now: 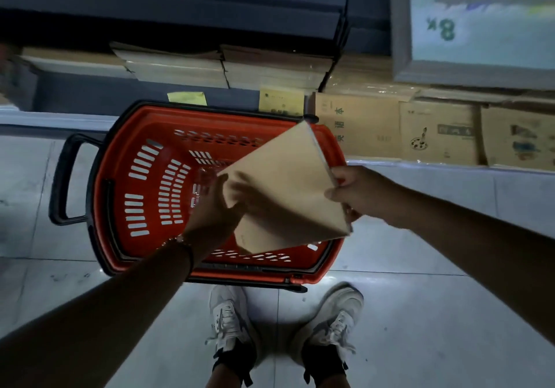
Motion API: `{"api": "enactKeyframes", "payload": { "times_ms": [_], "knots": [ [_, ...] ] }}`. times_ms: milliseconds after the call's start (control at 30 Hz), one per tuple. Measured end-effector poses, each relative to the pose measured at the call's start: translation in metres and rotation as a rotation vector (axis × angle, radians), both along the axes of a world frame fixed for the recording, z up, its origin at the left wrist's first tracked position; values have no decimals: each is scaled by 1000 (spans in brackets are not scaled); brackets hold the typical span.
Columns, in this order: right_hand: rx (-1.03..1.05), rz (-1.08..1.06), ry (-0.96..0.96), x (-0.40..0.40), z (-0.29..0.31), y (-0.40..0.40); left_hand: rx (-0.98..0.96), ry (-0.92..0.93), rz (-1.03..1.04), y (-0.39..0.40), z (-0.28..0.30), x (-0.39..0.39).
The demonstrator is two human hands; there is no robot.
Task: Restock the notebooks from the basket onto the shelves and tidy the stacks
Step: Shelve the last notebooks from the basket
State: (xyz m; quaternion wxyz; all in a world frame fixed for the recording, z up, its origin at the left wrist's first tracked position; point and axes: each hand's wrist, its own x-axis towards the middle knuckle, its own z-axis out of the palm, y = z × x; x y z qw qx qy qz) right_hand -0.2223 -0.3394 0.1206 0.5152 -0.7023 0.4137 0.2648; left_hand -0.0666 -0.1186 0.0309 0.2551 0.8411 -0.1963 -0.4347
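While two white laced sneakers (288, 321) stand at 6 o'clock on the grey tiled floor (420, 312), the left hand (210, 207) and right hand (357, 195) each pinch a tan paper-covered notebook (285, 189) above the red slotted plastic basket (144, 177). At 12 o'clock, shelf stacks of pale notebooks (225, 66).

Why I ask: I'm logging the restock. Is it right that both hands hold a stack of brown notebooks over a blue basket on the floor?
Not quite: the basket is red, not blue, as the head view shows. The rest stands: left hand and right hand hold the brown notebooks over it on the floor.
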Motion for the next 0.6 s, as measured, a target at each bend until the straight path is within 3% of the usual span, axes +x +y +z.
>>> {"api": "enactKeyframes", "payload": {
  "times_ms": [233, 400, 467, 600],
  "knots": [
    [271, -36, -74, -26, 123, -51, -164, -27, -337, -18, 125, 50],
    [258, 5, -118, -41, 218, -57, -101, 221, -430, -28, 234, 58],
    [233, -63, -167, -47, 260, -53, -135, 334, -442, -25, 279, 49],
    [236, -395, -319, -68, 344, -36, -250, 450, -327, -17, 364, 22]
  ]
}}
